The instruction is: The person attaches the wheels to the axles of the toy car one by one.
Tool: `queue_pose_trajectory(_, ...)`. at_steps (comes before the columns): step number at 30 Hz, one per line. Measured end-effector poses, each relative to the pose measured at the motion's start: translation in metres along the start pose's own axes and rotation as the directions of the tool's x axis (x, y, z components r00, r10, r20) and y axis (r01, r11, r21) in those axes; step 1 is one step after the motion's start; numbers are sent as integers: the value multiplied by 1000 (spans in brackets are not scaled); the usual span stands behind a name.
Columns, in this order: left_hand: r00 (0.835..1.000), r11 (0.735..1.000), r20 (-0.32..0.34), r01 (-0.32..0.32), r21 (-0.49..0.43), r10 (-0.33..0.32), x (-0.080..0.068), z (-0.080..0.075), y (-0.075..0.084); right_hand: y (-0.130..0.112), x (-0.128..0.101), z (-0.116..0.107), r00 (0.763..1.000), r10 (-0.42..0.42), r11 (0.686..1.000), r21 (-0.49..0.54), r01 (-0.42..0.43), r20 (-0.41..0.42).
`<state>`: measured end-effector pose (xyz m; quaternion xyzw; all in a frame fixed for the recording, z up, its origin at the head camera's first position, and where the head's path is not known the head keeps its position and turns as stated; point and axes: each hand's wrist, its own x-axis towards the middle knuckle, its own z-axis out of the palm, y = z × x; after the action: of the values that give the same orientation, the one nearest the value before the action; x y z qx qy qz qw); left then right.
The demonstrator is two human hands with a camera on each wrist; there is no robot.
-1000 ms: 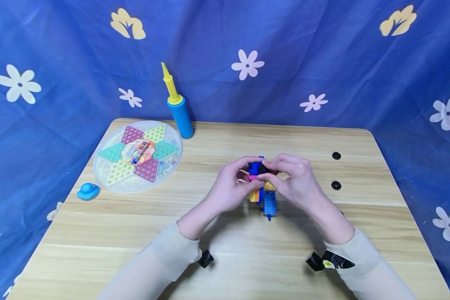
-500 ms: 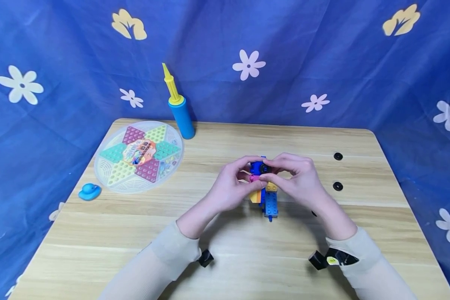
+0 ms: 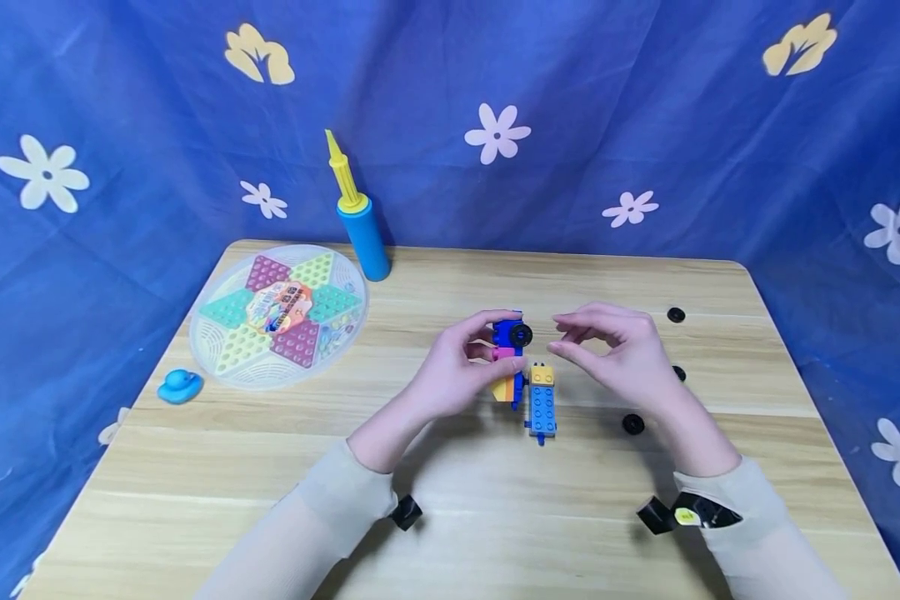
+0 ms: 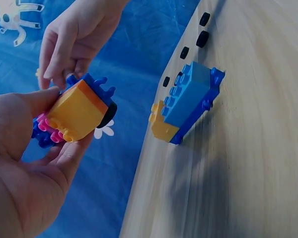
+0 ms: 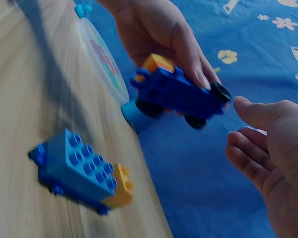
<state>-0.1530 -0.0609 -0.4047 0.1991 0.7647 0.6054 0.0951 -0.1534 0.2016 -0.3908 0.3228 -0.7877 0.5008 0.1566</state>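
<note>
Half a second ago both hands were bunched together over the toy bricks; now the right hand (image 3: 622, 354) has drawn away to the right and holds nothing, its fingers loosely curled in the air. The left hand (image 3: 461, 375) grasps the dark blue plastic brick car with black wheels and orange and pink bricks (image 3: 508, 354), lifted just above the light wooden table (image 3: 450, 500); its long axis runs roughly away from the person, the wheeled end farthest. Just beside it, uncovered, the light blue studded brick block with a yellow end (image 3: 542, 402) lies flat on the table, long axis likewise pointing away, yellow end far. Loose black wheels (image 3: 633, 423) lie to the right
</note>
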Motion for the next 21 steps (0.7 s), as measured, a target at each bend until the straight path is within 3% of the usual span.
queue_pose_trajectory(7, 999, 999, 18, 32, 24, -33, -3, -10, -2, 23, -14, -32, 995, 65, 995, -66, -69, -70)
queue_pose_trajectory(12, 999, 999, 18, 35, 36, -35, -4, -14, -3, 25, -20, -56, 980, 159, 981, -94, -170, -119)
queue_pose_trajectory(17, 999, 999, 25, 22, 37, -23, -5, -16, -3, 57, -33, -78, 951, 264, 952, -118, -284, -164)
queue_pose_trajectory(21, 999, 999, 29, 19, 40, -21, -5, -16, -3, 90, -44, -95, 910, 358, 902, -175, -395, -209)
